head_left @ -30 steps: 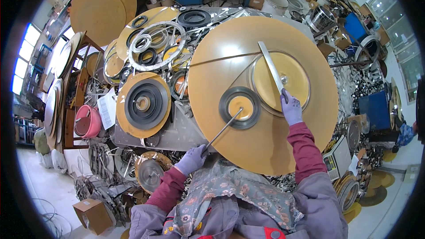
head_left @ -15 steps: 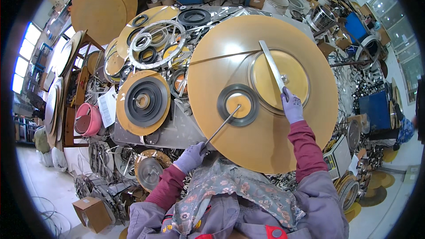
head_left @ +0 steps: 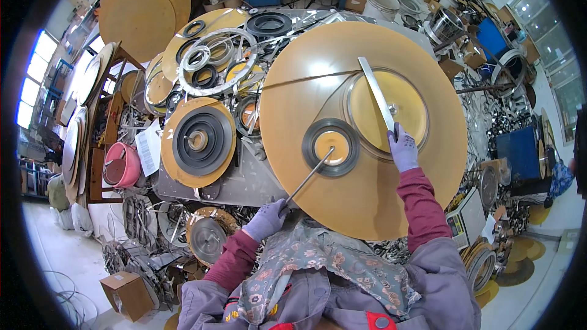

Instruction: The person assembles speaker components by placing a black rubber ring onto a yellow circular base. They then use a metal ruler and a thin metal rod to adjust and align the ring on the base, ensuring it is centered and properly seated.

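Note:
A large tan disc (head_left: 391,208) lies flat in front of me. Closed around one end of a thin metal rod (head_left: 309,176), my left hand (head_left: 266,219) is gloved and near the disc's front-left edge. The rod's far tip rests at the middle of a small gold disc (head_left: 337,157) ringed by a dark coil of strip (head_left: 309,145). My right hand (head_left: 403,150), also gloved, grips a flat metal bar (head_left: 374,88). That bar lies across a bigger gold disc (head_left: 406,101) on the tan disc. A thin dark strip (head_left: 306,80) runs leftward from the bigger gold disc.
Left of the tan disc, a grey table (head_left: 244,180) bears a stepped black coil (head_left: 189,153) on a tan plate, plus white rings (head_left: 249,64). A pink bucket (head_left: 130,165) stands farther left. Metal strip scraps crowd the right, by a blue panel (head_left: 518,153).
The small coil with its gold disc has shifted slightly right, and my left hand with the rod has moved slightly right and down. My right hand and the bar stay almost in place.

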Available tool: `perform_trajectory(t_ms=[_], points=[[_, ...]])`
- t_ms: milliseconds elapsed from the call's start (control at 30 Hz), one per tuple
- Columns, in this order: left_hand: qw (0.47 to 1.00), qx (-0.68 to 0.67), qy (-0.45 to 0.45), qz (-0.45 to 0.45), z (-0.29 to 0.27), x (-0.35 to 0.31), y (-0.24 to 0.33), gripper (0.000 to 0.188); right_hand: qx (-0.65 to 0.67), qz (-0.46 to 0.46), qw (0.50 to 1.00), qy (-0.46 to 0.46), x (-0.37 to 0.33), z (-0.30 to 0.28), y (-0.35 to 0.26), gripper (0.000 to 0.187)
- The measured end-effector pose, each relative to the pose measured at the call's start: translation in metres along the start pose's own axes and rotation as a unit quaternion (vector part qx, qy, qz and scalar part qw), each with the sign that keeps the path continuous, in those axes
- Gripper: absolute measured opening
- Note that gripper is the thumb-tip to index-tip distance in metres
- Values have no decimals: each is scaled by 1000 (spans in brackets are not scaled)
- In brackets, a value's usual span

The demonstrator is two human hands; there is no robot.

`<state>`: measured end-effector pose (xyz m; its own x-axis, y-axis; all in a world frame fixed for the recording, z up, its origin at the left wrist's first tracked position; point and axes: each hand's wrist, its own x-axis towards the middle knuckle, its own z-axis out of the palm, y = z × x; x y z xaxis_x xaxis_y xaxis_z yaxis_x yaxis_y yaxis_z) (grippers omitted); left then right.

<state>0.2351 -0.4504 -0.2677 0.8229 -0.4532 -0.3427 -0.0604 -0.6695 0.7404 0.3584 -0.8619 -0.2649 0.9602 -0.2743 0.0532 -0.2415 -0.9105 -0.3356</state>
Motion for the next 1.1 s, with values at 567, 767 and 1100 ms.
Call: perform_trajectory(t_ms=[567, 767, 1100], points=[[1000, -1, -2, 16, 4, 2, -7, 15, -11, -2, 1000, -13, 2, 1, -1, 46], [1000, 9, -21, -21, 0, -2, -1, 20, -12, 26, 998, -51, 3, -4, -9, 45], [1000, 5, -5, -25, 1, 1, -6, 21, -25, -3, 999, -25, 3, 2, -7, 36]])
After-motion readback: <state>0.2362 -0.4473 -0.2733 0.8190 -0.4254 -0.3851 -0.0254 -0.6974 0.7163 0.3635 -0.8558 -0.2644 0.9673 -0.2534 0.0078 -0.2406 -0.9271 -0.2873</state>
